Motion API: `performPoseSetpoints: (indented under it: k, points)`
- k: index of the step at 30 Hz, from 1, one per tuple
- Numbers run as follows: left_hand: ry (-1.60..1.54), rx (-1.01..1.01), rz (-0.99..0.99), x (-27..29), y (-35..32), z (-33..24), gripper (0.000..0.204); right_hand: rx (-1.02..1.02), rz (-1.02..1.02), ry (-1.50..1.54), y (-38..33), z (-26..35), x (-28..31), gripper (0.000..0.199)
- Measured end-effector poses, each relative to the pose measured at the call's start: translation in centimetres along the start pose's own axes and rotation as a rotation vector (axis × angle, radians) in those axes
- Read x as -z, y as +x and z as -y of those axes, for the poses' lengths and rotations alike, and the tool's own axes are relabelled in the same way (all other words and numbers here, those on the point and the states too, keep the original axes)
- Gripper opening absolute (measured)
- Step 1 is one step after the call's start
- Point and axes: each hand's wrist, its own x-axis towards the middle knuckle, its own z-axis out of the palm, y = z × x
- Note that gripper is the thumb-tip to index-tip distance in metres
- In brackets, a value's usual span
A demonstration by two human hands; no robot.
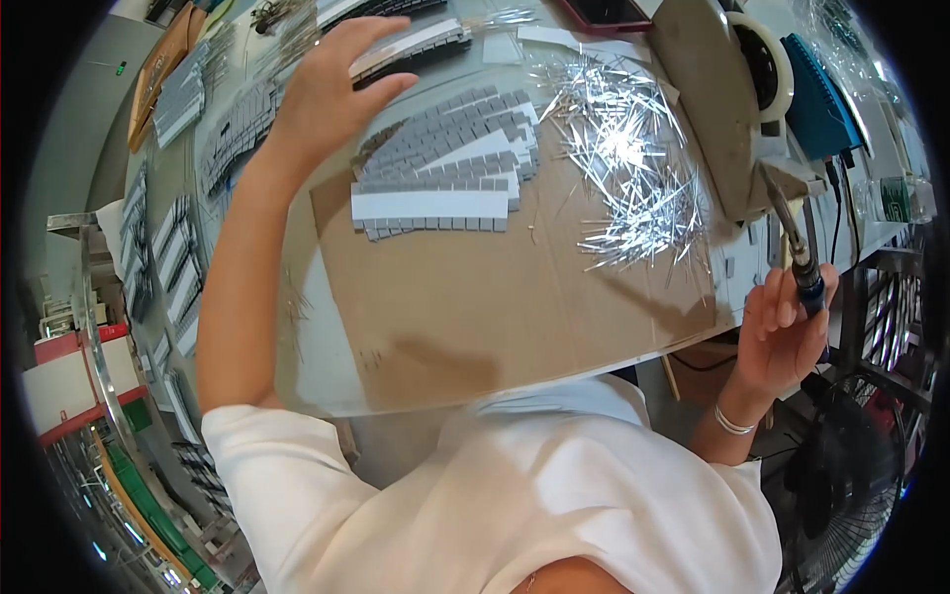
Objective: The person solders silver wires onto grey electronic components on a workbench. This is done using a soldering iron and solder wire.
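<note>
On the cardboard [544, 317]: stacked strips [427, 205], white-faced, edged with grey blocks, fanned unevenly, lower ones partly covered
Left hand [332, 84]: thumb and fingers spread wide about a far strip [421, 47]; contact unclear
Right hand [779, 332]: curled around a dark-handled metal tool [809, 285], its tip hard to make out beside the beige stand [708, 109]

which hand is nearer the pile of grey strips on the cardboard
Left: the left hand is near the strip pile, at its upper left; the right hand, holding a blue-handled tool, is well to its right.
</note>
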Motion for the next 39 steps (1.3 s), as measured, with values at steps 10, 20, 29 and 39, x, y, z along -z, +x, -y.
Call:
performPoseSetpoints:
  k: [10, 20, 29, 39]
  points:
    - [0.323, -0.193, 0.211, 0.8, -9.0, -11.1, 0.044, 0.227, 0.355, -1.004, -2.3, -1.2, -3.1, 0.018]
    - [0.171, 0.063, 0.332, -0.3, -15.2, -19.0, 0.046, 0.319, 0.513, -1.202, -1.7, -4.9, -2.5, 0.043]
    - [0.166, 0.142, 0.242, -2.0, -16.7, -21.2, 0.047, 0.424, 0.435, -1.164, -3.5, -5.8, -3.8, 0.044]
    - [0.157, 0.146, 0.228, -2.9, -16.4, -21.0, 0.046, 0.481, 0.458, -1.266, -3.0, -4.7, -4.1, 0.036]
